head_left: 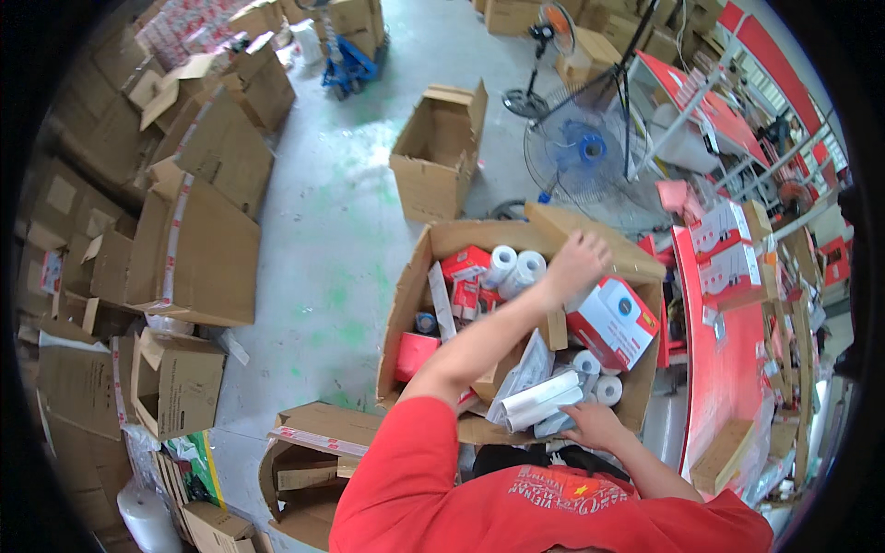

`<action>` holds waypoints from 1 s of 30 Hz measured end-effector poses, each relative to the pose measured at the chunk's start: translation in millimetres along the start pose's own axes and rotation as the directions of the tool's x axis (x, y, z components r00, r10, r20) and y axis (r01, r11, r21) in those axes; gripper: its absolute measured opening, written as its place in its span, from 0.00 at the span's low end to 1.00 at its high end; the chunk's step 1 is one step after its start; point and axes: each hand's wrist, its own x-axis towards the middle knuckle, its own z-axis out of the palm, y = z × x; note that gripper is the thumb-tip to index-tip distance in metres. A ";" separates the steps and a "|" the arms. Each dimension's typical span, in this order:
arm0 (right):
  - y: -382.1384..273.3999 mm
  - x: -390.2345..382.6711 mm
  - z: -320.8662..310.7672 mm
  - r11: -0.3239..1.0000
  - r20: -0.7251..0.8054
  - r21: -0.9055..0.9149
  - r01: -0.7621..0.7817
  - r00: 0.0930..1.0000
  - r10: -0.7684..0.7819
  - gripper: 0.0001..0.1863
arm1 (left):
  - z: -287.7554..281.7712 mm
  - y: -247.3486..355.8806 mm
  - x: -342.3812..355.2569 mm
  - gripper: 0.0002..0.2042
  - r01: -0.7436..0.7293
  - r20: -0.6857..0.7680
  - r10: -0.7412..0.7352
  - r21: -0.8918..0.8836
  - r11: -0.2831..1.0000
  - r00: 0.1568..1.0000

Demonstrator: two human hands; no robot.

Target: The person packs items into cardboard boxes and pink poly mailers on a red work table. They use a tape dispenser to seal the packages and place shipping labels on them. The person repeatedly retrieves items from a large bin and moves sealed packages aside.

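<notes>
A large open cardboard box stands in front of me, filled with mixed goods. My left arm reaches across it, and my left hand is closed near the far flap; what its fingers hold, if anything, is hidden. Just below that hand sits a white and red carton. At the near side, my right hand lies with fingers stretched beside a pair of white rolls and clear plastic wrapping. More white rolls stand at the far side, next to a red box.
An open carton stands on the floor ahead. Beyond it are a blue fan and a blue pallet jack. Cardboard boxes crowd the left. A red table with white cartons runs along the right.
</notes>
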 end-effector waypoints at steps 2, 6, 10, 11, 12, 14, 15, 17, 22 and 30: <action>5.2 -21.3 -3.1 1.000 0.104 0.000 -0.005 0.995 0.005 0.35 | -63.1 32.3 -18.5 0.18 0.094 -0.055 -0.101 -0.118 0.989 0.993; 29.6 -57.3 16.5 0.998 0.007 -0.025 0.059 0.998 -0.059 0.33 | -137.4 102.5 -92.5 0.25 0.241 0.003 -0.242 -0.086 0.967 0.970; 73.8 -91.3 83.1 0.974 -0.009 0.227 0.003 1.000 -0.001 0.28 | -148.5 181.5 -174.4 0.30 0.298 0.494 -0.318 0.122 0.947 0.809; 86.2 -103.3 107.8 0.949 0.053 0.311 -0.048 0.998 0.033 0.32 | -149.5 204.2 -190.7 0.34 0.481 0.578 -0.366 -0.053 0.875 0.729; 97.7 -116.1 133.4 0.908 0.104 0.406 -0.104 0.992 0.067 0.36 | -152.1 224.0 -206.1 0.39 0.510 0.527 -0.356 -0.178 0.841 0.772; 111.9 -143.1 191.0 0.754 -0.015 0.656 0.007 1.000 0.004 0.42 | -150.7 262.7 -226.2 0.32 0.509 0.629 -0.222 -0.322 0.798 0.745; 116.8 -164.9 223.3 0.630 0.038 0.773 -0.076 0.997 0.073 0.40 | -145.8 276.1 -229.8 0.32 0.783 0.915 -0.130 -0.246 0.571 0.382; 114.2 -194.0 279.7 0.439 0.114 0.881 -0.177 0.979 0.167 0.35 | -128.1 308.3 -231.1 0.28 0.842 0.927 0.025 -0.351 0.411 0.374; 81.1 -293.3 375.4 0.373 -0.054 0.918 -0.137 0.887 0.459 0.23 | -103.6 376.2 -173.6 0.13 0.924 0.930 0.360 -0.203 0.323 0.078; -66.3 -544.5 378.3 0.165 -0.569 0.793 0.587 0.615 0.545 0.19 | -139.1 527.2 66.4 0.09 0.402 0.639 0.513 -0.326 0.855 -0.573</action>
